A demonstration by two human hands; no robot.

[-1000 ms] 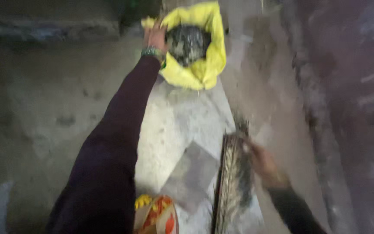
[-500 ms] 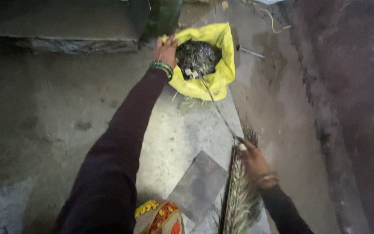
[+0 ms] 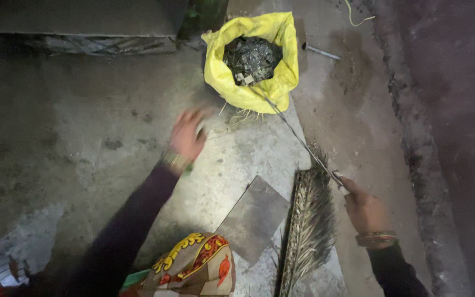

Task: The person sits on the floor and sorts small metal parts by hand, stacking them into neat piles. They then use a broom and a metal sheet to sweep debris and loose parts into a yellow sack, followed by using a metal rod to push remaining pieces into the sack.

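Observation:
A yellow sack [image 3: 281, 77] full of dark debris stands on the concrete floor at the top centre. My left hand [image 3: 187, 133] hovers over the floor below and left of the sack, fingers spread, holding nothing; it is blurred. My right hand [image 3: 364, 208] grips a thin metal rod [image 3: 298, 137] that runs up to the sack's lower rim. A bundle of dry palm-like fronds [image 3: 308, 225] lies just left of my right hand.
A flat grey square slab [image 3: 254, 217] lies beside the fronds. A patterned orange and yellow cloth [image 3: 193, 267] is at the bottom centre. A dark raised wall base [image 3: 413, 137] runs down the right. A metal bar [image 3: 321, 51] lies right of the sack.
My left hand has let go of the sack's rim and drawn back toward me. The right hand keeps the rod, whose tip stays at the sack.

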